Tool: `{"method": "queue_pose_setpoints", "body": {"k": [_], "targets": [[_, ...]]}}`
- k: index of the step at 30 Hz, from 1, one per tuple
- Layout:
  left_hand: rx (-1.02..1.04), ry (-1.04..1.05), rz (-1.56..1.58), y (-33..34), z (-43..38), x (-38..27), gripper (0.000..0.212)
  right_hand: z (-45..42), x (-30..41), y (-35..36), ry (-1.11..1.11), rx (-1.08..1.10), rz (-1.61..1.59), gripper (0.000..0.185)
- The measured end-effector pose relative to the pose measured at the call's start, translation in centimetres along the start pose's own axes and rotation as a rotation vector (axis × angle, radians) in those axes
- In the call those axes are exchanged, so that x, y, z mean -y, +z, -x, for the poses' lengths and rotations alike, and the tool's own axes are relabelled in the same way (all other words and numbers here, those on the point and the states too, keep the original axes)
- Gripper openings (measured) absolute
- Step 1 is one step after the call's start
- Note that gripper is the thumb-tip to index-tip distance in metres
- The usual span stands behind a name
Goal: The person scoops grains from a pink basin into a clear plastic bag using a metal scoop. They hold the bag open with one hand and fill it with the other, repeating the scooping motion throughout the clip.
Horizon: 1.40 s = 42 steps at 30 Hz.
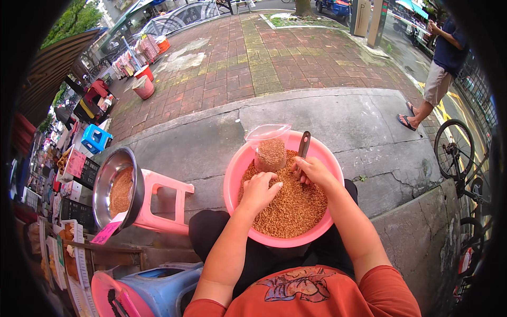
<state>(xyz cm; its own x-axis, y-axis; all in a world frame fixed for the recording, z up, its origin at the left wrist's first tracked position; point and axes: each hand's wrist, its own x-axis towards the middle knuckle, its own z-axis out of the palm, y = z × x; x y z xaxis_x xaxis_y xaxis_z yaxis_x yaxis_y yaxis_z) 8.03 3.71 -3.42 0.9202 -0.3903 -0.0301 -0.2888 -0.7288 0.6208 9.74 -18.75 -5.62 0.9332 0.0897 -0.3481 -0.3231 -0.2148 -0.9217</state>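
A pink plastic basin [336, 166] sits at my lap, filled with small golden-brown grains or beans [287, 214]. My right hand [313, 171] grips a utensil with a dark handle [304, 144], which points up and away from me. Its lower end is mostly hidden by my fingers and the grains. My left hand [259, 189] is over the grains, thumb and fingers apart, with nothing visible in it. Just beyond it, a clear plastic zip bag [270, 153], partly filled with the same kind of grains, stands in the basin with its top gaping.
To the left, a metal bowl [136, 186] of fine brown material rests on a pink plastic stool [168, 204]. Nearer me are a blue stool [162, 283] and another pink basin [101, 293]. A person [443, 59] stands at far right, near a bicycle [455, 148].
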Motion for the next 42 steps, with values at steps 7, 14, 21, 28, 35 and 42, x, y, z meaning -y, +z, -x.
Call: {"method": "queue_pose_setpoints", "body": {"k": [7,14,21,28,35,42], "targets": [[-0.161,0.029,0.246,-0.3,-0.4,-0.3,0.031,0.8,0.5,0.0,-0.059,0.029,-0.244,0.045],[-0.271,0.149,0.417,-0.1,-0.5,-0.4,0.035,1.6,1.5,-0.4,-0.098,0.015,-0.383,0.045],[-0.254,0.422,0.069,-1.0,0.2,-1.7,0.048,1.9,2.0,-0.2,-0.097,0.025,-0.390,0.044],[-0.212,0.278,0.047,-1.0,0.4,-2.0,0.040,1.7,2.0,-0.3,-0.049,0.093,-0.385,0.044],[-0.239,0.234,0.230,-0.3,-0.1,-1.0,0.018,1.8,2.2,-0.2,-0.036,0.110,-0.392,0.044],[-0.247,0.234,0.212,-0.4,-0.3,-0.9,0.028,1.8,2.1,-0.1,-0.059,0.119,-0.392,0.042]]}}
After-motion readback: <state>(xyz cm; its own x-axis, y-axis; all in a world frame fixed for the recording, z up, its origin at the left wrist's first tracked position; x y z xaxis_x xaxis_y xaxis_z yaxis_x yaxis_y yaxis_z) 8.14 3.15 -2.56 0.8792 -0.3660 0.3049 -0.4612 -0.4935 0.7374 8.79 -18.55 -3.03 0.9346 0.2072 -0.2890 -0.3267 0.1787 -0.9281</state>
